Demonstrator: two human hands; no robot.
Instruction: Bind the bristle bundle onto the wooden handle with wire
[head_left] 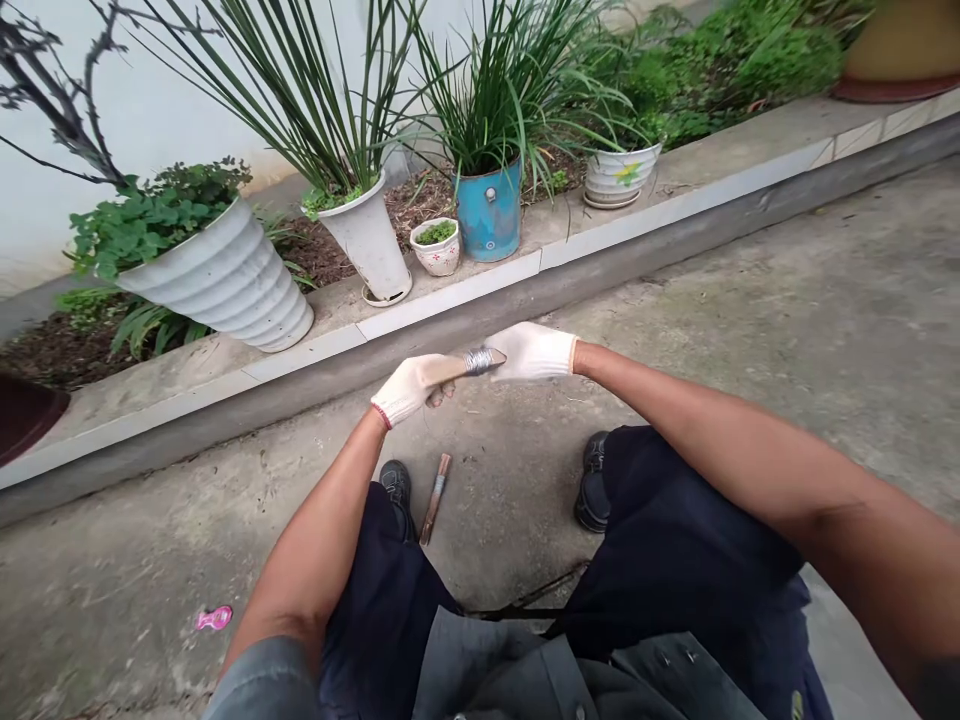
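Note:
My left hand (409,388), in a white knit glove with a red cuff edge, is closed around a wooden stick (446,371). Silver wire (477,361) is wound in tight coils near the stick's right end. That end meets the closed fingers of my right hand (534,350), also gloved in white; whether a strand of wire is in them too is hidden. Below the hands, between my shoes, a second wooden stick (431,515) lies on the concrete with a silvery band around its middle.
A low tiled ledge (450,305) runs across in front of me. On it stand a tilted white ribbed pot (232,280), a tall white pot (367,240), a small pot (437,255) and a blue bucket (491,215) of plants. A pink object (214,618) lies at lower left.

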